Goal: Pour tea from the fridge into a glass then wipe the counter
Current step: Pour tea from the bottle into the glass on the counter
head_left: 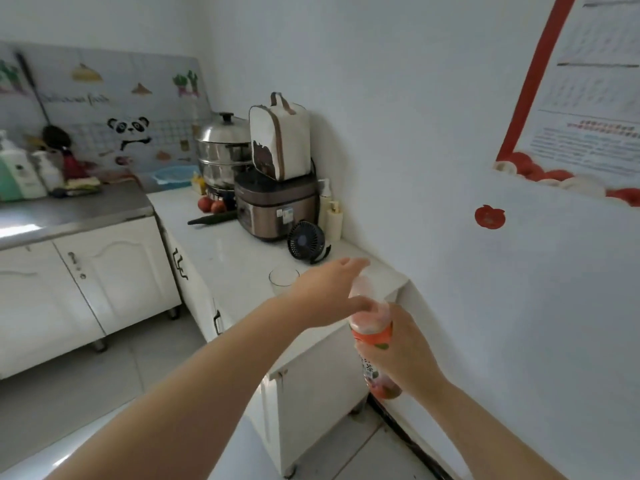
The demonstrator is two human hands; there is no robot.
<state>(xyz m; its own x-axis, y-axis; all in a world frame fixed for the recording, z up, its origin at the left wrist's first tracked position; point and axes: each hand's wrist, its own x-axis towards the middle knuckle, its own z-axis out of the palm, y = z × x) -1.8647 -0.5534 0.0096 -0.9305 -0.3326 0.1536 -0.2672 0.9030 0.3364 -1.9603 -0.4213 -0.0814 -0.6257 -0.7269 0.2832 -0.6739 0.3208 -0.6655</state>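
Tea bottle (372, 336) is held up in the air just in front of the near end of the white counter (242, 251), roughly upright, tilted slightly. Orange label with a fruit picture, reddish liquid visible at the base.

Right hand (403, 355) is wrapped around the bottle's middle and lower body; fingers (367, 351) are curled tight on the label, clamped. Left hand (329, 289) is placed at the bottle's top: thumb and fingers are spread around the neck and cap area, with the thumb across the shoulder of the bottle. The cap is blurred by motion, so actual grip on it cannot be told; the fingers are seen partly apart, not closed into a fist.

Glass (283, 279) is stood upright on the counter, just behind the left hand and partly hidden by it. It looks clear; contents cannot be told.

Further along the counter: a small black fan (306, 242) near the wall, a brown rice cooker (275, 209) with a white bag (278, 142) set on top, a steel steamer pot (223, 150) beside it, a cucumber (211, 220) and red fruit (209, 204) in front of the pot. Two pale bottles (330, 211) are stood against the wall beside the cooker.

White cabinets (114, 278) are seen below the counter.
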